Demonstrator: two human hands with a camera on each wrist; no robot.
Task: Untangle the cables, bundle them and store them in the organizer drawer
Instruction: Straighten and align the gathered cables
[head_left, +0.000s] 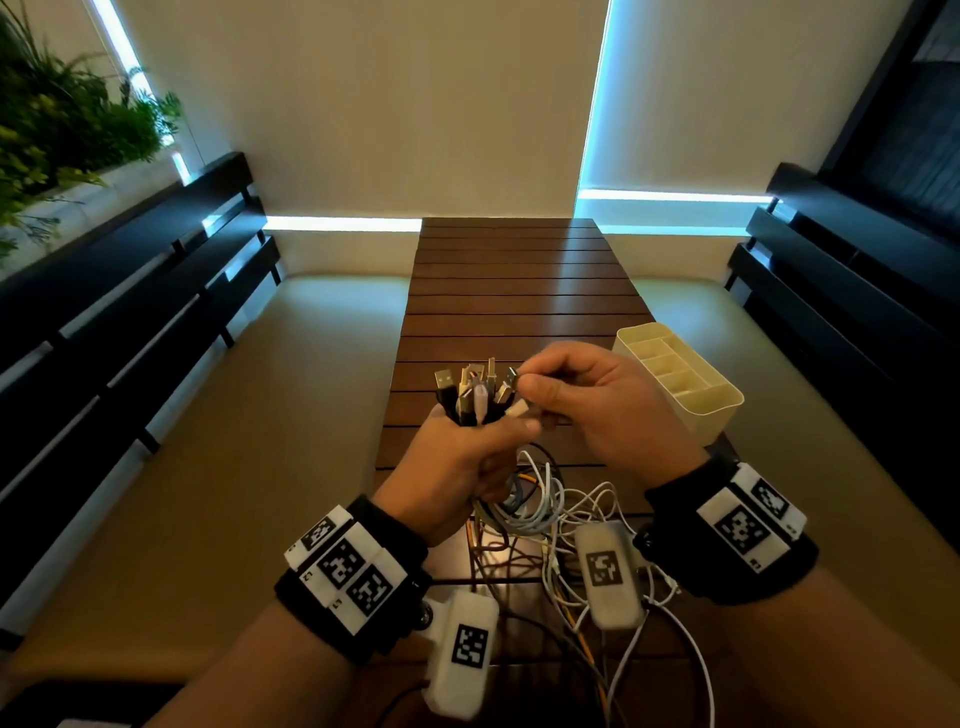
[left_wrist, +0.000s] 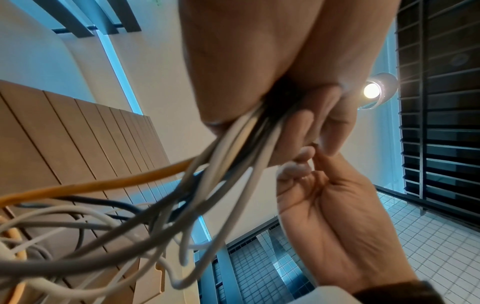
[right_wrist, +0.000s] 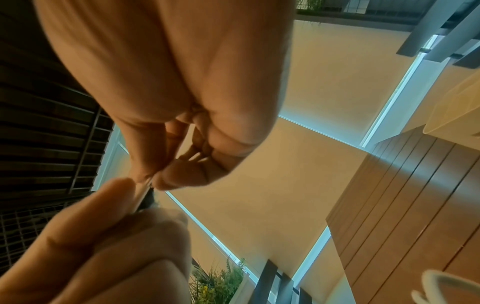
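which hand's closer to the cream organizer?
Right. The right hand is just left of the organizer, almost beside its near wall, pinching a connector. The left hand is farther left, with its grip round the cable bundle, the right hand between it and the organizer.

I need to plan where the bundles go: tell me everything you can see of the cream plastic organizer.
The cream plastic organizer is a rectangular, open-topped tray with rounded corners and thin dividers: a row of small cells beside one long compartment. No cables show in the visible cells. It stands upright on the brown slatted wooden table, at its right edge, angled to the slats, just beyond the right hand. Neither hand touches it.
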